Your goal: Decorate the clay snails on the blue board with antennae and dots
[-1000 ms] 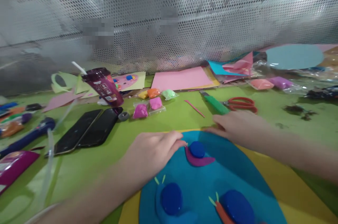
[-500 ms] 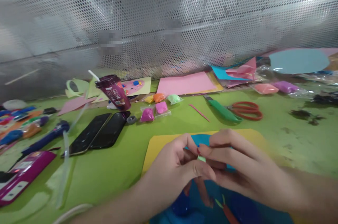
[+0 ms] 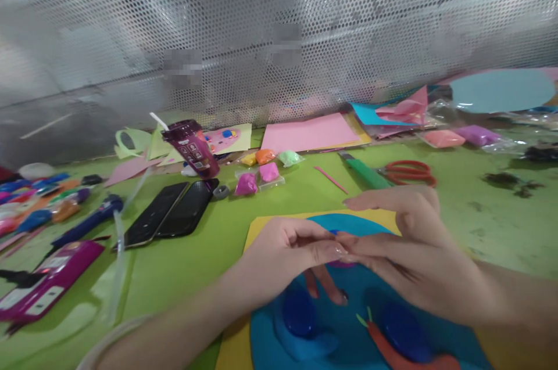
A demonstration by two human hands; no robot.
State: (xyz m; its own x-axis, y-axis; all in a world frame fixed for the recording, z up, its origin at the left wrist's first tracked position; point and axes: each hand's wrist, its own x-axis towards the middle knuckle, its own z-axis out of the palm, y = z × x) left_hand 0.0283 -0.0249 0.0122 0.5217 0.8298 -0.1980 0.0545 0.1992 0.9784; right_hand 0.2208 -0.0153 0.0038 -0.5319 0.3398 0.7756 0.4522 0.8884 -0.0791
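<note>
My left hand (image 3: 283,254) is closed, its thumb and fingertips pinched together above a blue round sheet (image 3: 349,323). My right hand (image 3: 418,259) meets it there, fingertips pressed to the left ones and one finger raised. Whatever lies between the fingertips is hidden. On the blue sheet, a dark blue disc (image 3: 299,312) sits with a curved lighter blue clay piece (image 3: 316,348) beneath it. To its right, an orange-red clay strip with two pale green stalks (image 3: 386,349) curves beside another dark blue disc (image 3: 405,329). Something blue and purple (image 3: 342,264) partly shows under my fingers.
A yellow sheet (image 3: 257,233) lies under the blue one. Beyond are bagged clay lumps (image 3: 268,172), a pink stick (image 3: 331,180), a green-handled knife (image 3: 364,169) and red-handled scissors (image 3: 410,172). At left are phones (image 3: 187,213), a lidded cup (image 3: 192,146) and a purple power strip (image 3: 61,280).
My right hand's index finger has lifted, and its other fingertips flattened against my left fingers. A pale green bit between my hands is now hidden. More of the blue sheet shows.
</note>
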